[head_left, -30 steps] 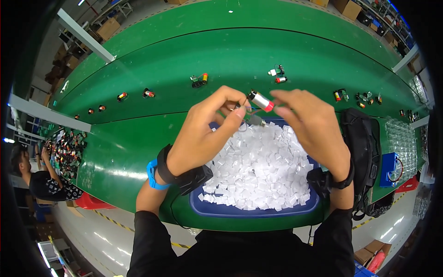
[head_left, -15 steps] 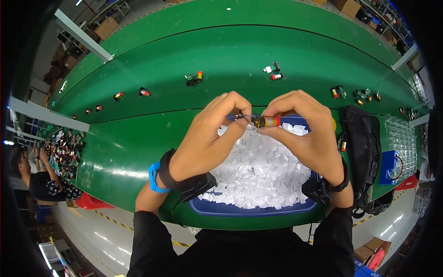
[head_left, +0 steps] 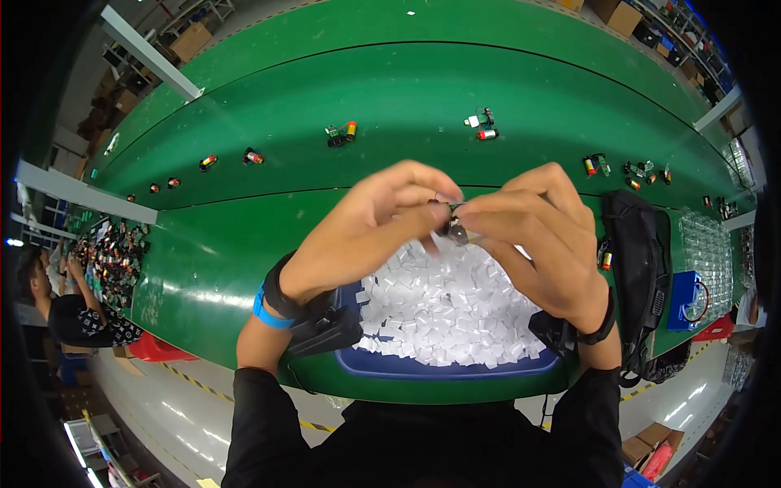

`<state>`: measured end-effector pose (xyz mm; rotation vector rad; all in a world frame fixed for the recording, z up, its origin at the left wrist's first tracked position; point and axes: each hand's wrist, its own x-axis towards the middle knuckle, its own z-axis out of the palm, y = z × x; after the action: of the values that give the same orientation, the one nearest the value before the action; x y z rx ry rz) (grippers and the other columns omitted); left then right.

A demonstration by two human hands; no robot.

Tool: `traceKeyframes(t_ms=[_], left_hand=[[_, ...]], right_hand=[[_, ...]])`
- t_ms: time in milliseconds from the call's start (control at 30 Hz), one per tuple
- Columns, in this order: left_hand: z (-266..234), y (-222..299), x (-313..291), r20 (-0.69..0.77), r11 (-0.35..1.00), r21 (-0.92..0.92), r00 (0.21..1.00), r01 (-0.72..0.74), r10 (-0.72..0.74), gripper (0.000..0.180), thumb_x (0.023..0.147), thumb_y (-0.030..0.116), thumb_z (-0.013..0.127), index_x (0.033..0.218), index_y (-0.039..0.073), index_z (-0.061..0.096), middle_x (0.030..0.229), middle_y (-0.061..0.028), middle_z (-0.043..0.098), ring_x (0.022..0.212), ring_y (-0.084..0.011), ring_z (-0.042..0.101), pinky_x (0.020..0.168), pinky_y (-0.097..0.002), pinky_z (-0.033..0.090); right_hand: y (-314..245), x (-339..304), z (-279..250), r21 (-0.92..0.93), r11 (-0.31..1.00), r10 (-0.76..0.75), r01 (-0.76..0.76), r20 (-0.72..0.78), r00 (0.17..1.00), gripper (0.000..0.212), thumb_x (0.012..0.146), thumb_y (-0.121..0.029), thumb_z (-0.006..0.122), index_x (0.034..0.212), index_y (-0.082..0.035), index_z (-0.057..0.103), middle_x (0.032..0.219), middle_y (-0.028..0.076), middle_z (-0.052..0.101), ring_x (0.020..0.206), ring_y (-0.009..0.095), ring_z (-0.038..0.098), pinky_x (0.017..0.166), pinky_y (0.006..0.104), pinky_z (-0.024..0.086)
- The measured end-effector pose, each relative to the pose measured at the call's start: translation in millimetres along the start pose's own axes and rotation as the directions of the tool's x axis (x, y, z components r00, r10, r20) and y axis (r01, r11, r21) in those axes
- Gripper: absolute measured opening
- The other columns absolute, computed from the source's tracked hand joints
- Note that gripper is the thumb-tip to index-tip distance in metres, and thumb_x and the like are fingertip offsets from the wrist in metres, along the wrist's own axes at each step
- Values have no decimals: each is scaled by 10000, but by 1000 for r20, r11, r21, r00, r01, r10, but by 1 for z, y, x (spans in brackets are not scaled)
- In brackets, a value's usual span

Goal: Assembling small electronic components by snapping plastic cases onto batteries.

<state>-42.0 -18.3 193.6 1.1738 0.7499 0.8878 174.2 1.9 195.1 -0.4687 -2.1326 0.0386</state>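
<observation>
Between my two hands, above a blue tray (head_left: 447, 372), is a small electronic assembly (head_left: 458, 235) with a dark round end and a bit of circuit board. My right hand (head_left: 543, 236) pinches it from the right, its fingers covering most of the body. My left hand (head_left: 366, 228) has thumb and fingers closed at the assembly's left side; its fingertips are slightly blurred. Under the hands, small white square pieces (head_left: 447, 313) fill the tray in a loose heap.
Similar assemblies with red-and-yellow cylinders (head_left: 351, 131) lie spaced along the green table (head_left: 220, 260). A black bag (head_left: 639, 268), a blue box (head_left: 685, 301) and clear plastic trays (head_left: 704, 244) are at right. At far left, a person (head_left: 65, 309) sits by a heap of assemblies (head_left: 118, 260).
The assembly has turned, so its red-and-yellow cylinder no longer shows and a dark round end does. My right fingers have come in over it, and my left hand has shifted slightly.
</observation>
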Motion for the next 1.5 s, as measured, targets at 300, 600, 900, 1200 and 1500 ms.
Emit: traceKeyframes(t_ms=[300,600,900,1200,1500], left_hand=[[9,-2,-4,-54,970,238,998,41,-28,337,915,-19,591,1249,-43,557,1062,-83,649,903,-118,637,687,-259,540],[17,-7,-3,-1,912,337,969,-233,248,366,912,27,670,1258,-28,564,980,-81,638,778,-82,595,569,-228,517],[12,-5,-3,-73,934,78,932,-348,354,345,933,-15,625,1267,-56,548,1204,-190,634,854,-132,641,585,-235,567],[19,-7,-2,-71,818,347,857,-459,511,370,927,38,655,1249,-92,527,1159,-241,645,808,-171,668,585,-266,583],[17,-7,-7,26,605,618,782,-502,622,430,787,-66,745,1200,-21,635,1157,-143,682,766,-154,624,570,-238,574]], right_hand=[[-1,-2,-7,-136,991,-2,3,3,1000,214,629,-9,818,819,-59,733,905,31,736,738,212,589,590,277,467],[-3,-3,-9,-219,974,-63,53,-35,997,251,632,-28,833,860,-56,731,891,39,721,724,225,585,587,281,458],[-13,-3,-21,160,931,337,-328,-33,941,303,703,-25,841,960,-10,681,860,89,661,686,139,603,559,233,458],[-17,-4,-7,437,792,464,-426,22,885,143,813,31,750,928,47,665,846,93,651,606,88,590,518,197,450],[-20,-5,-8,629,540,584,-558,197,787,92,893,28,668,958,92,659,876,117,631,587,95,596,477,209,458]])
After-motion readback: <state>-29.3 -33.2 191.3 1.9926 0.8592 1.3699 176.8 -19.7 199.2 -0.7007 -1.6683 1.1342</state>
